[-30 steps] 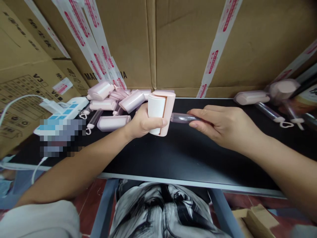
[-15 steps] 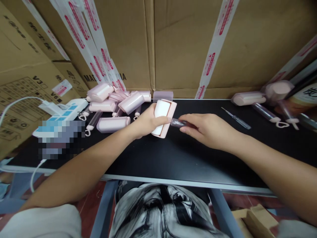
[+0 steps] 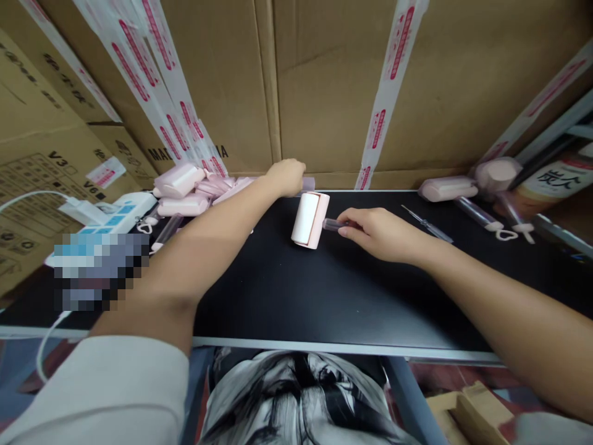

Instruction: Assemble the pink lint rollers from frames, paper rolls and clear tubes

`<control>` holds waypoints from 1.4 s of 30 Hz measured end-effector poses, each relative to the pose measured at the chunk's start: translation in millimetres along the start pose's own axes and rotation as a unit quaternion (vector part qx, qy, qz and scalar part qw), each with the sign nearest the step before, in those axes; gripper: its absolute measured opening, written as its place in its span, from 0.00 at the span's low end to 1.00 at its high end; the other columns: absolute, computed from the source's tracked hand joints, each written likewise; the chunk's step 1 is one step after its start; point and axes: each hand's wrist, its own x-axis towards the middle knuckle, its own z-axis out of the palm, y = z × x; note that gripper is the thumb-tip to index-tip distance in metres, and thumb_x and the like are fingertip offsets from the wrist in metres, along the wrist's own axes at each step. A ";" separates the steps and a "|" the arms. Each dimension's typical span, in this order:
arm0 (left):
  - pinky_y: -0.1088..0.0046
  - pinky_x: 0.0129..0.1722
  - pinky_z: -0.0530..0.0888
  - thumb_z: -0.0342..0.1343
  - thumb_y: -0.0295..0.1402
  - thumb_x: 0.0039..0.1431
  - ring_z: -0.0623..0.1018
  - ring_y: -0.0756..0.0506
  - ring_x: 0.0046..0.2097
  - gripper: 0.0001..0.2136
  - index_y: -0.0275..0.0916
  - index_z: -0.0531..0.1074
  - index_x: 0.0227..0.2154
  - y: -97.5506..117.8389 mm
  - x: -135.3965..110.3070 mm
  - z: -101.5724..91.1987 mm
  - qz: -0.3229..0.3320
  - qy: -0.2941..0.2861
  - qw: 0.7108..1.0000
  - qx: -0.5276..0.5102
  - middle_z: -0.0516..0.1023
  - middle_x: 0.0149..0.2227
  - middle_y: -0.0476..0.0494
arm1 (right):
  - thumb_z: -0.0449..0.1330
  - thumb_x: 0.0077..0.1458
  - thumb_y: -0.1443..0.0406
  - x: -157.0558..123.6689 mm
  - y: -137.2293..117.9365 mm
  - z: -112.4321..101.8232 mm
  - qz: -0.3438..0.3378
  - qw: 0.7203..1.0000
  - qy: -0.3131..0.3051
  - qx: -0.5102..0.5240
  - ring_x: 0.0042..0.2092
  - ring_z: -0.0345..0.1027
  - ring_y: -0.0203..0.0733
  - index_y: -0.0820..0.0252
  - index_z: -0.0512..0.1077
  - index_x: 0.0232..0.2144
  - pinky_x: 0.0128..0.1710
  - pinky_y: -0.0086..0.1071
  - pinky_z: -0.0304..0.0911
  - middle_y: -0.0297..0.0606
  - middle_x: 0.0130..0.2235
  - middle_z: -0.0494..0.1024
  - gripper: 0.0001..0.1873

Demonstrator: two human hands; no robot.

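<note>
1. Here, a pink-and-white roller (image 3: 310, 220) stands out over the middle of a black tabletop (image 3: 296, 296), on the left of the worker's right hand (image 3: 373, 233) and just nearer the body than the left hand (image 3: 286, 177); whether it touches the surface cannot be told.
2. The roller's long axis runs away from the worker, its far end leaning slightly right, toward a lilac cover (image 3: 308, 183) at the table's back edge. Its clear handle (image 3: 332, 224) points sideways, to the right.
3. The right hand, nearer by its hold, pinches that handle between thumb and fingers. The left arm stretches beyond the roller to the cover's left side; the fingers are turned from the lens, so whether they grip it cannot be told.
4. Counted around the hands: one roller, one handle, one lilac cover.
5. At right: one screwdriver (image 3: 426, 224), two covered roller heads (image 3: 448, 189), two loose handles (image 3: 479, 214), one labelled bottle (image 3: 558, 182).
6. At left: one power strip (image 3: 118, 216) and a pile in which two pink heads (image 3: 180, 179) show clearly; the forearm hides part, leaving its full count unknown.
</note>
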 end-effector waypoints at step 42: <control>0.62 0.55 0.77 0.74 0.46 0.51 0.81 0.38 0.55 0.29 0.35 0.74 0.52 -15.3 -152.9 -3.3 0.044 0.062 0.811 -0.579 0.81 0.56 0.35 | 0.56 0.69 0.62 -13.2 -22.1 11.9 -0.113 0.982 0.149 -0.033 0.40 0.76 0.46 0.60 0.72 0.49 0.37 0.36 0.66 0.43 0.43 0.80 0.11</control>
